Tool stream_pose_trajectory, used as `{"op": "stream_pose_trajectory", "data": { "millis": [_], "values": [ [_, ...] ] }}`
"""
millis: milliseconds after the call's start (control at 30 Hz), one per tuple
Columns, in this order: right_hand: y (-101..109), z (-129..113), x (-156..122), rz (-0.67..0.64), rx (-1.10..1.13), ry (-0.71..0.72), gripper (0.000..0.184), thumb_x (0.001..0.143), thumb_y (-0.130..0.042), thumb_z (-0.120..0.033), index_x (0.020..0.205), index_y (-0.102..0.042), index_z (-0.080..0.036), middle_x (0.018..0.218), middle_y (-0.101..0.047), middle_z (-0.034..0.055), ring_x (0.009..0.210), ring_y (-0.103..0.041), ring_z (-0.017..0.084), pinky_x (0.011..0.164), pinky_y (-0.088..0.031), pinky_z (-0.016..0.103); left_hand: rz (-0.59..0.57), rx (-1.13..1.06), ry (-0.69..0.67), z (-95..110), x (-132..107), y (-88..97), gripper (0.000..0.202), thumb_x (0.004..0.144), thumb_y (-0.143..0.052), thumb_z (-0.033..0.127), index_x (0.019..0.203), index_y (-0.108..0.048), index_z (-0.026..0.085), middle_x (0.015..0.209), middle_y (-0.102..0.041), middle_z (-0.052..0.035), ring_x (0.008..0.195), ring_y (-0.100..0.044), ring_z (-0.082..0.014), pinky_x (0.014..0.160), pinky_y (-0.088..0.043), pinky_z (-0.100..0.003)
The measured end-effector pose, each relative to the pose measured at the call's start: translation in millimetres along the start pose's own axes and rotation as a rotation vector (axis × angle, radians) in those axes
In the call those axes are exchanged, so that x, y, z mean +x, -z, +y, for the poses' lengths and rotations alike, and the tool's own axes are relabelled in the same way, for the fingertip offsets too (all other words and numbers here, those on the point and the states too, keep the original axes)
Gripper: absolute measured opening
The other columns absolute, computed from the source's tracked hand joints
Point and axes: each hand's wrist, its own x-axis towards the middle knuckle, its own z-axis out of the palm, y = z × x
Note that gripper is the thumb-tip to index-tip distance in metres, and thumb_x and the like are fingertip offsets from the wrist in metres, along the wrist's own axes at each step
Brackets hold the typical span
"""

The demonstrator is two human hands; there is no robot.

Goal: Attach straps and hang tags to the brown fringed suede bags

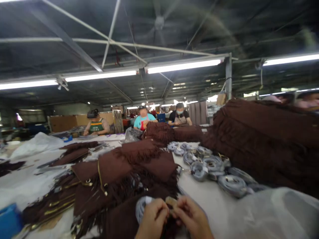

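My left hand (154, 217) and my right hand (191, 215) are close together at the bottom middle, fingers pinched. A small tan piece (170, 201) shows between the fingertips; its kind is too blurred to tell. My right fingers grip it, while what my left fingertips hold is hidden. Just beside my left hand lies a coiled grey strap (141, 208) with a white band. Under the hands is dark brown fringed fabric (119, 215). Further brown fringed pieces (112, 171), some with gold zippers (101, 176), overlap beyond it.
Several coiled grey straps (211, 164) lie to the right on the white table (191, 189). A tall heap of brown fabric (269, 142) stands behind them. Clear plastic sheeting (276, 212) covers the right front. A blue box (10, 220) sits at left. Several people (179, 116) work across the table.
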Motion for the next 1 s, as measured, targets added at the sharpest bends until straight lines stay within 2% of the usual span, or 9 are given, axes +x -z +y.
{"op": "stream_pose_trajectory", "data": {
  "millis": [100,200,300,733,1000],
  "values": [
    [1.3,3.9,-3.7,0.037,0.067,-0.039,0.026,0.085,-0.061,-0.043,0.073,-0.054,-0.021,0.065,-0.061,-0.0005,0.061,-0.060,0.016,0.056,-0.050,0.025,0.043,0.023,-0.092,6.1,-2.2,-3.3,0.023,0.086,-0.044,0.017,0.065,-0.053,0.019,0.067,-0.058,-0.0007,0.070,-0.054,-0.0163,0.066,-0.038,-0.028],
    [3.8,-1.1,-4.2,0.021,-0.061,0.018,0.013,0.084,-0.058,-0.028,0.074,-0.056,-0.021,0.066,-0.060,-0.0013,0.062,-0.059,0.015,0.059,-0.047,0.023,0.042,0.052,-0.121,10.3,-2.9,-2.6,0.023,0.087,-0.043,0.020,0.065,-0.050,0.020,0.067,-0.057,-0.0015,0.068,-0.052,-0.0170,0.064,-0.035,-0.028],
    [6.2,-4.6,-4.1,-0.013,-0.185,0.074,0.009,0.083,-0.055,-0.020,0.075,-0.057,-0.021,0.068,-0.062,-0.0018,0.064,-0.059,0.014,0.062,-0.045,0.023,0.046,0.082,-0.146,9.7,-2.9,-3.2,0.023,0.087,-0.041,0.018,0.065,-0.049,0.020,0.068,-0.057,-0.0025,0.068,-0.052,-0.0176,0.064,-0.035,-0.029],
    [7.9,-2.7,-2.9,-0.040,-0.164,0.065,0.009,0.082,-0.054,-0.018,0.074,-0.056,-0.022,0.071,-0.065,-0.0016,0.066,-0.061,0.014,0.064,-0.047,0.022,0.020,0.161,-0.203,8.2,-2.0,-5.8,0.023,0.088,-0.037,0.015,0.067,-0.045,0.021,0.070,-0.057,-0.0033,0.068,-0.053,-0.0178,0.064,-0.036,-0.029],
    [11.0,-3.0,-3.6,-0.103,-0.352,0.271,0.018,0.081,-0.046,-0.008,0.075,-0.055,-0.022,0.073,-0.062,-0.0018,0.068,-0.059,0.014,0.066,-0.043,0.022,0.019,0.243,-0.231,5.4,-2.2,-7.6,0.023,0.086,-0.035,0.012,0.066,-0.041,0.022,0.069,-0.056,-0.0035,0.066,-0.052,-0.0180,0.061,-0.034,-0.029]
  ]
}}
